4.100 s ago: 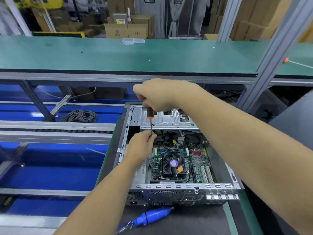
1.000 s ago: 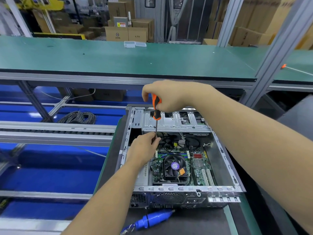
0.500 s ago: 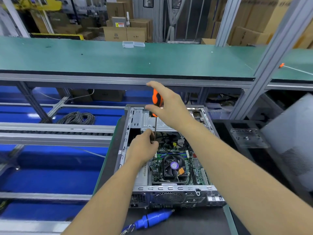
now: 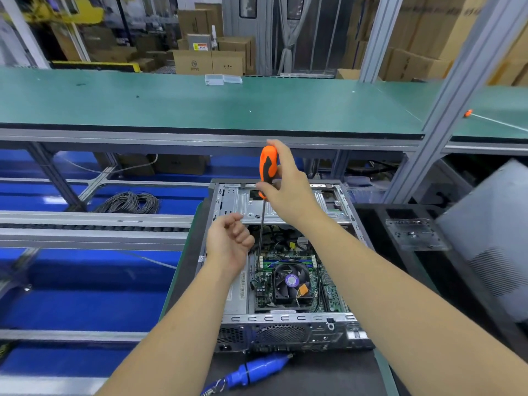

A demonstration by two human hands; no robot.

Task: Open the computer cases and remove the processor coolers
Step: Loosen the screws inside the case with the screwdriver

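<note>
An open computer case [image 4: 285, 318] lies on the bench in front of me, its motherboard exposed. The black processor cooler [image 4: 291, 282], a fan with a purple hub sticker, sits in the middle of the board. My right hand [image 4: 285, 184] holds an orange and black screwdriver [image 4: 267, 167] upright by its handle. The thin shaft runs down into the case toward the cooler's far-left corner. My left hand [image 4: 228, 242] hovers just left of the shaft with its fingers loosely curled, holding nothing.
A blue electric screwdriver [image 4: 257, 368] lies on the bench in front of the case. A grey side panel [image 4: 491, 241] leans at the right. A green workbench [image 4: 200, 104] spans the back, and a cable coil [image 4: 128, 201] lies at the left.
My left hand has let go of the screwdriver shaft and pulled back to the left. My right hand has loosened its grip, showing more of the orange handle.
</note>
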